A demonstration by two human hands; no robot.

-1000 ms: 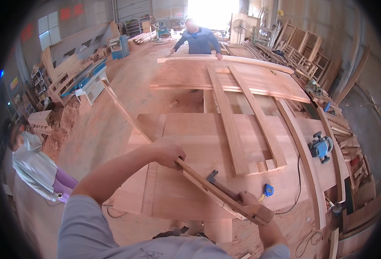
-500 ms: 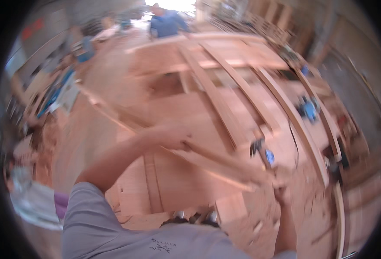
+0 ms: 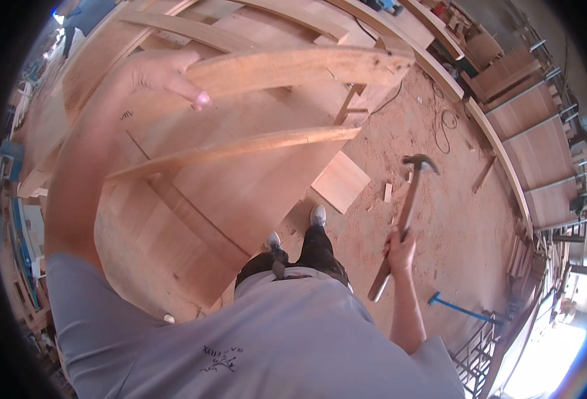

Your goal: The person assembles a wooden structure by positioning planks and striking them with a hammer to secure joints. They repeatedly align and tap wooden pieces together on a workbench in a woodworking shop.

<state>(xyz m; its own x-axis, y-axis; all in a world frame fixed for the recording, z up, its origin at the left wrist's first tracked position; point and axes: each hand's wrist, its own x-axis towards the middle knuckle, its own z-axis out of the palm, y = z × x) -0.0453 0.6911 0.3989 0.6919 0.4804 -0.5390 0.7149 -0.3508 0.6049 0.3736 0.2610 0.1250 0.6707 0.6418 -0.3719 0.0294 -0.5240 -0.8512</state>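
Observation:
My right hand (image 3: 400,251) is closed round the wooden handle of a claw hammer (image 3: 410,203). The hammer's dark metal head points up and away from me, over the dusty floor. Up at the left, my left hand (image 3: 164,78) grips a long wooden plank (image 3: 293,68), thumb on its near side and the other fingers mostly hidden. Small dark marks dot the plank's right end. A second, thinner wooden strip (image 3: 240,154) runs below it, over a broad wooden panel (image 3: 240,213).
Sawdust and wood scraps litter the floor (image 3: 453,219); a square wooden board (image 3: 341,181) lies by my feet. Long timbers (image 3: 466,100) curve past on the right, with stacked panels (image 3: 526,153) beyond. A blue bar (image 3: 463,307) lies at lower right. Another person (image 3: 80,16) stands far left.
My view has swung right and downward. The plank in my left hand now lies higher in view and nearer. My right hand still holds the hammer, now seen clearly away to the right.

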